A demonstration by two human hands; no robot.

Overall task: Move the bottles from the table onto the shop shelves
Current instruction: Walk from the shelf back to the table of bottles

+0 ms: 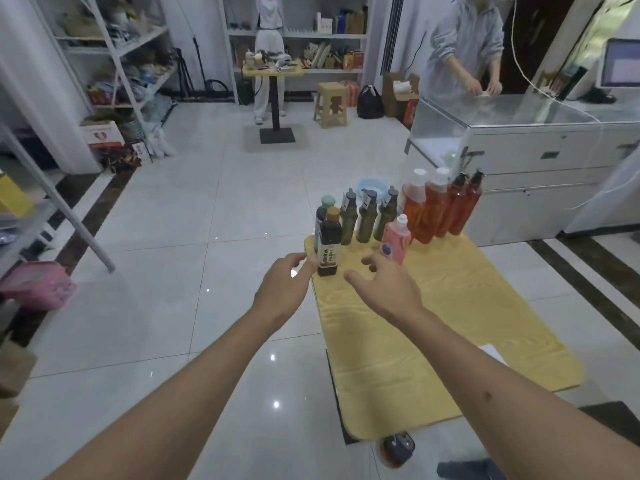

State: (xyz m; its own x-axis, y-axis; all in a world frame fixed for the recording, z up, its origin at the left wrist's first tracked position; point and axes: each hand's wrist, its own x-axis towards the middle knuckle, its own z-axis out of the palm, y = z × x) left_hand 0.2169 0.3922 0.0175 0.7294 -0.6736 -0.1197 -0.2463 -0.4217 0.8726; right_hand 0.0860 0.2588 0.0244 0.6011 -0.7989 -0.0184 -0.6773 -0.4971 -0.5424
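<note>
A light wooden table (450, 323) carries a row of bottles at its far edge. A dark bottle with a brown cap (329, 242) stands nearest, with a green-capped dark bottle (325, 211) behind it. Three olive-green bottles (367, 216) follow, then a pink bottle (396, 242) and several tall red-orange bottles (440, 206). My left hand (284, 289) reaches out with its fingertips right beside the brown-capped bottle's base. My right hand (384, 285) is spread open just in front of the pink bottle. Neither holds anything.
White metal shelving (114, 64) lines the left wall, and another shelf unit (325, 32) stands at the back. A pink basket (38, 285) sits on the floor at left. A glass counter (519, 133) is at right with a person behind it. A second person, a small table and a stool stand further back.
</note>
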